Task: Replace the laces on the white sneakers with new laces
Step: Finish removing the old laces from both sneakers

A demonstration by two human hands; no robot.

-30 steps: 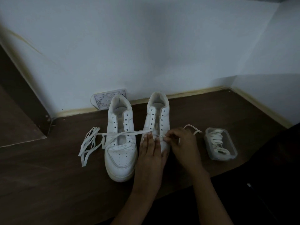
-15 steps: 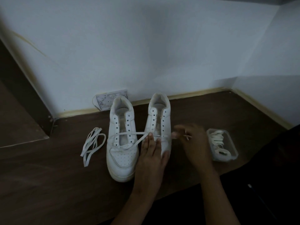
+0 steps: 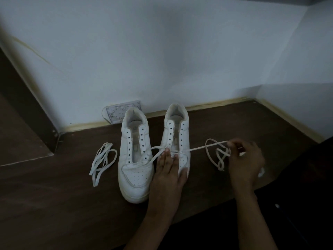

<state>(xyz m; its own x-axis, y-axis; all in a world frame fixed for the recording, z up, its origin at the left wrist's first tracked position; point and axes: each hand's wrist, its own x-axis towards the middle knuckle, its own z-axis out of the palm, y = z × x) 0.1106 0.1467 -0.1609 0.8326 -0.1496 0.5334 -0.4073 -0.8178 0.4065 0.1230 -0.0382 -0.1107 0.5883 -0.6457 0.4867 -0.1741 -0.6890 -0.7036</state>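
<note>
Two white sneakers stand side by side on the dark wooden floor, toes toward me. My left hand [image 3: 168, 170] lies flat on the toe of the right sneaker [image 3: 177, 134], fingers straight, pressing it down. A white lace [image 3: 196, 148] runs through that shoe's lowest eyelets. Its right end is stretched out to my right hand [image 3: 245, 159], which pinches it beside a loose loop. The lace's other end crosses over the left sneaker [image 3: 135, 157], which has bare eyelets. A loose lace [image 3: 102, 161] lies in a heap left of the shoes.
A clear plastic box [image 3: 261, 171] is almost hidden behind my right hand. A small patterned plate [image 3: 119, 112] leans on the wall behind the shoes. White walls meet in a corner at the right. A dark door frame [image 3: 27, 109] stands at the left.
My right hand has moved right and away from the shoe, drawing the lace out through the eyelet. It now covers the plastic box. My left hand has stayed on the toe.
</note>
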